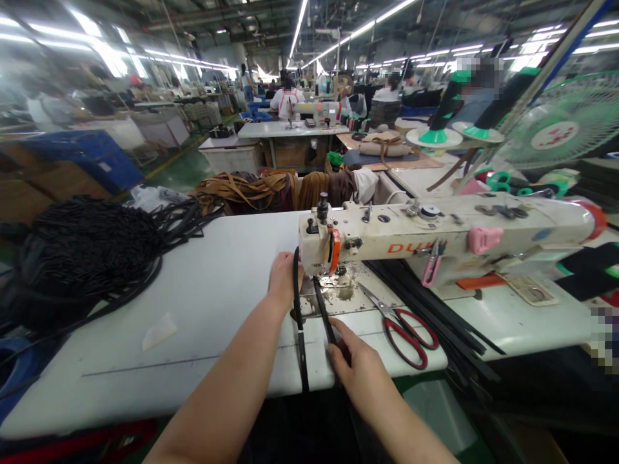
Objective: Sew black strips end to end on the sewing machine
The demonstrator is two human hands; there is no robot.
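A white sewing machine [377, 238] with an orange part on its head stands on the pale table. My right hand [355, 357] pinches a narrow black strap [325, 309] in front of the needle area, and the strap runs up under the presser foot. At the left side of the machine head is my left hand [283, 280]; its fingertips are partly hidden behind the head and another black strip [296, 290]. That strip hangs down over the table's front edge. To the right of my right hand lie scissors [403, 328] with red handles, blades slightly apart.
A large heap of black straps [91, 251] sits at the left. More black strips [430, 303] lie under the machine arm. Pink thread snips [433, 264] hang on the machine. Brown straps [261, 190] are draped behind the table. A green fan [561, 125] stands at right.
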